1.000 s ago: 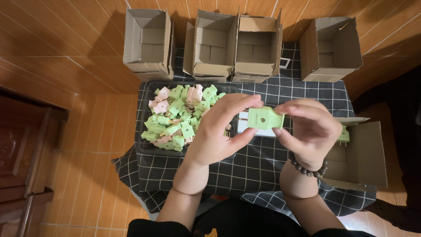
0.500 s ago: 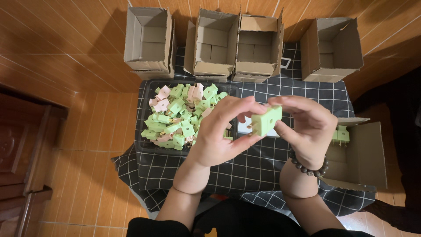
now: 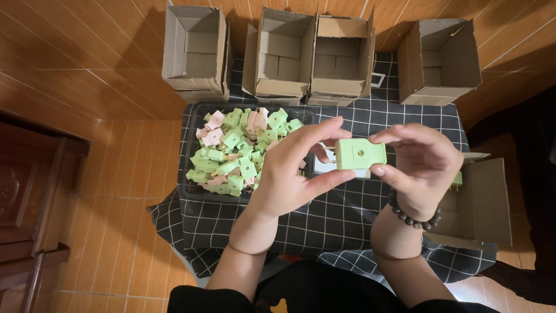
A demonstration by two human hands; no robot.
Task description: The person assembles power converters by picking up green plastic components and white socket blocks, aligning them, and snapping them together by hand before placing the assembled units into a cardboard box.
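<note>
The green plug (image 3: 360,154) has turned since a moment ago: it was tipped on a corner, and now it lies flat and level between the two hands, its wide face up. The hands have hardly moved.

On the far left is a dark wooden cabinet (image 3: 29,203) on the orange floor (image 3: 87,87). Next comes a black tray (image 3: 194,191) on a dark checked cloth (image 3: 324,220). The tray is heaped with plugs (image 3: 237,153), mostly green and a few pink. Behind the cloth stand four open brown boxes (image 3: 194,49), two of them touching in the middle.

The left hand (image 3: 289,177) is up over the right edge of the tray. It is half curled, with the thumb under the green plug and the first finger on its top left corner, so it pinches the left end. The other fingers are bent and hold nothing.

The plug sits in the air above the cloth, just right of the tray. Something white shows right under it.

The right hand (image 3: 423,162) pinches the plug's right end, fingers on top and thumb below. A dark bead bracelet (image 3: 411,217) is on that wrist.

Farthest right, another open box (image 3: 483,203) lies on the cloth.
</note>
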